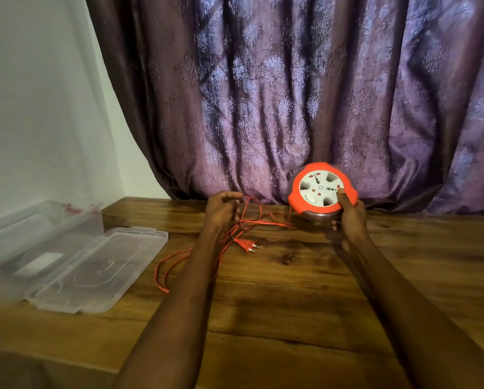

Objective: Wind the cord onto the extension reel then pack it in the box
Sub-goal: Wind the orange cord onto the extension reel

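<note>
- Hanging across the whole background, a purple patterned curtain (291, 94), folds reaching down to the far edge of the table; white wall (33, 108) at left.
- Filling the lower view, a wooden table (291, 290), dark-grained, bearing everything below.
- At far left on the table, a clear plastic box (41, 223), open, with its clear lid (95, 270) lying flat just beside it toward the centre; contents too blurred to name.
- Held tilted above the table near the curtain, an extension reel (322, 191), orange rim, white socket face turned toward the camera.
- Gripping the reel from below and its right edge, the right hand (350, 217), fingers curled, thumb pressed on the white face.
- Raised left of the reel, the left hand (221, 211), fingers loosely curled around a strand of cord; exact pinch cannot be told.
- Trailing loose from the reel through the left hand and looping across the table under the left forearm, a thin red cord (176, 259), unwound.
- Lying on the table between the two hands, a red two-pin plug (245, 245), pins pointing right.
</note>
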A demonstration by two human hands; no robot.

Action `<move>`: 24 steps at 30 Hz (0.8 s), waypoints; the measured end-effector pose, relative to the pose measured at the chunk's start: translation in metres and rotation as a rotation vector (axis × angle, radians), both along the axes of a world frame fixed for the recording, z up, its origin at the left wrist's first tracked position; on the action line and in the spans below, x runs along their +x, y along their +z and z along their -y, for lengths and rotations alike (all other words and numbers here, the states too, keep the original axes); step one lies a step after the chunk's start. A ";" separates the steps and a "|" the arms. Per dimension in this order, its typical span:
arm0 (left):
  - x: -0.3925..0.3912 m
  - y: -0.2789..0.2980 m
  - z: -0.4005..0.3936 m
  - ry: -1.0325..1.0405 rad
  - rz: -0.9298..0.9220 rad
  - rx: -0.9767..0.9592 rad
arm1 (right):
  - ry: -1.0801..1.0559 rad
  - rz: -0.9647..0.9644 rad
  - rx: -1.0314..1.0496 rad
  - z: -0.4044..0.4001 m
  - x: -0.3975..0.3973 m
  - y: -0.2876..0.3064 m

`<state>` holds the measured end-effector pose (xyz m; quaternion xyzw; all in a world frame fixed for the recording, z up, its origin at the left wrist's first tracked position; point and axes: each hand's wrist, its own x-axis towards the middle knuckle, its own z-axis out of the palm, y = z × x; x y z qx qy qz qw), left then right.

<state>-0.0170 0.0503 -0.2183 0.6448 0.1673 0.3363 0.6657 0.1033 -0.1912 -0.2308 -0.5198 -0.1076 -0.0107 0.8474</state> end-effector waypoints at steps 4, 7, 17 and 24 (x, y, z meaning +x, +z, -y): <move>-0.009 -0.007 -0.011 0.023 -0.257 0.231 | 0.037 0.008 -0.016 -0.007 -0.003 -0.002; -0.020 -0.005 -0.018 -0.044 -0.410 0.431 | 0.003 0.020 -0.048 -0.009 -0.005 -0.001; -0.037 0.009 -0.020 -0.151 -0.667 0.622 | 0.041 0.010 -0.070 -0.010 -0.009 -0.007; -0.040 0.004 -0.013 -0.151 -0.642 0.732 | 0.073 0.041 -0.106 -0.018 -0.013 -0.012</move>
